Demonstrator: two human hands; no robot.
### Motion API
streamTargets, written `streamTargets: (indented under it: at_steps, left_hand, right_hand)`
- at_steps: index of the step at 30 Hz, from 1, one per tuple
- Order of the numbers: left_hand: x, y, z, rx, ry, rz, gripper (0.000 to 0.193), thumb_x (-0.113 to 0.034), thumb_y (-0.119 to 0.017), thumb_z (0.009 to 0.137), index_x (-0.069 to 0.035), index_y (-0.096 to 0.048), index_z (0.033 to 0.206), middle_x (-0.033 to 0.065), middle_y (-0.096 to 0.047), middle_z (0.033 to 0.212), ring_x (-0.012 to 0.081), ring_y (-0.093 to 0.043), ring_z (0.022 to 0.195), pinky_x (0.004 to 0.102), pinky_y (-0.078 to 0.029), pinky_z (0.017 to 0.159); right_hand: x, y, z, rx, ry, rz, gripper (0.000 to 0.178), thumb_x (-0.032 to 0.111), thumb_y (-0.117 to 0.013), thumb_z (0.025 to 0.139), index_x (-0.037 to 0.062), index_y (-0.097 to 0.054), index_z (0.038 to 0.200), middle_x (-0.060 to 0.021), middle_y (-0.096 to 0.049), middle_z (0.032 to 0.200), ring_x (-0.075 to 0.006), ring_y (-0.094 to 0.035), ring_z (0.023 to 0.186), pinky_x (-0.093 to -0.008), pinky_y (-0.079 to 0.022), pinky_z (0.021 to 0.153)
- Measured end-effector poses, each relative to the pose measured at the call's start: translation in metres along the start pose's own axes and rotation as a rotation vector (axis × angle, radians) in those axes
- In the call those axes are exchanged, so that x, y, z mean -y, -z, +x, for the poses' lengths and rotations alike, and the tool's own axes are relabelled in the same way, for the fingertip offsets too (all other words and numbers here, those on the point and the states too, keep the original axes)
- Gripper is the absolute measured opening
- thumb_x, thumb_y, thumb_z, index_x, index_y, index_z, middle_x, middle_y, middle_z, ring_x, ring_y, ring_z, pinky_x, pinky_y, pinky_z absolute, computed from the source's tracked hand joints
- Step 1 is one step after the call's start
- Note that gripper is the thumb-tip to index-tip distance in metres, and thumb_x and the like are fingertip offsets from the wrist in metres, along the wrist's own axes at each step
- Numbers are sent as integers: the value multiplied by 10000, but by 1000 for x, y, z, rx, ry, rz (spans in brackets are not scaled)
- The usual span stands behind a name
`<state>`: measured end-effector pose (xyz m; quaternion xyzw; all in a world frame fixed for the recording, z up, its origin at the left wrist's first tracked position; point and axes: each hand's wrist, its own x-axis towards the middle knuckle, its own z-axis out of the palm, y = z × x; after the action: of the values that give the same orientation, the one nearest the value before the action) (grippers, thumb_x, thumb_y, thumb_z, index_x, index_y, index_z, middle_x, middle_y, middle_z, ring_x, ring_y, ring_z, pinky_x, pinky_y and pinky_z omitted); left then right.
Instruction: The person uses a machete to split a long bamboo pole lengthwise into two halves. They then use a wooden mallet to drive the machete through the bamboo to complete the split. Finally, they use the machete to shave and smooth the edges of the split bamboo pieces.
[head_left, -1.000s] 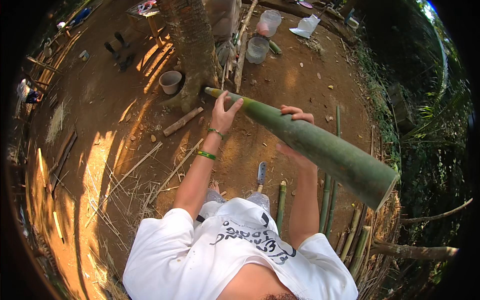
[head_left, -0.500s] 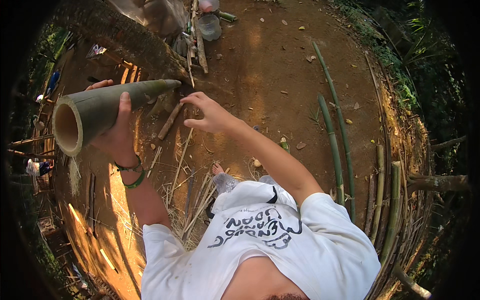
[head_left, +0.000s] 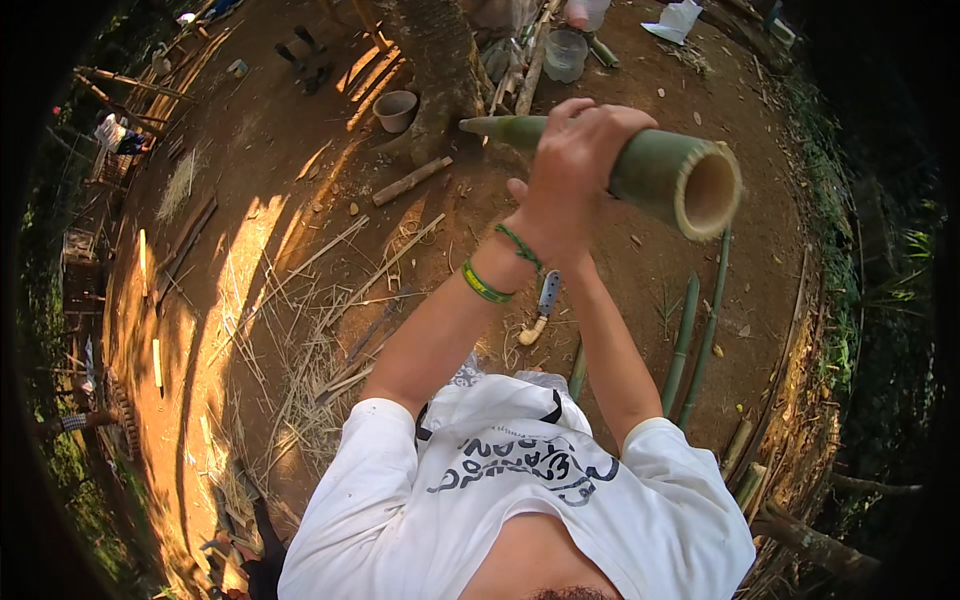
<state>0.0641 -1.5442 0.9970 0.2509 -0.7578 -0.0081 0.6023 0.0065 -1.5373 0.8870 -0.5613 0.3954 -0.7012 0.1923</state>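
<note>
At far left I note straw (head_left: 300,370) on the dirt. My left hand (head_left: 572,165) wraps its fingers tight around the bamboo (head_left: 640,170), held raised, hollow end rightward. My right hand is hidden behind; its fingers I cannot tell.

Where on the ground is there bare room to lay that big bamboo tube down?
Bare dirt lies right of the tree trunk, between the plastic jar and the thin bamboo poles. Another sunlit patch lies left of the clay pot. The straw and splints at the left are crowded.
</note>
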Motion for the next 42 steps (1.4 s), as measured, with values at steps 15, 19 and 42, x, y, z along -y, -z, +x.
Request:
streamTargets:
  at_steps: [15,19,42]
  left_hand:
    - [328,109,-228,258,747,-259,735,-367,-826,839,-132,-528,1468,132,-615,1365,351,-517,1361,475,-400,1161]
    - [509,158,-462,363,1392,21,702,-376,-816,856,-119,-545,1450,123,-683,1244,330,-625,1200,462,-490,1034]
    - [1051,179,-951,1307,1380,809,1118,-280,-969,616,-109,-377,1550,116,-453,1531,343,-415,1433,549,-371,1189]
  right_hand:
    - [-109,32,63,-475,-180,151,846,630,-696,898,-49,-545,1379,-173,-609,1327,-323,-573,1277,-491,-413,1156]
    - [-127,31,29,-889,-221,-17,810,615,-738,871,-22,-569,1341,-199,-597,1376,-355,-559,1312,-523,-403,1180]
    - [-313,202,-164,-1251,-196,-547,683,519,-666,885,-26,-624,1293,-212,-669,1286,-403,-618,1247,-575,-471,1118]
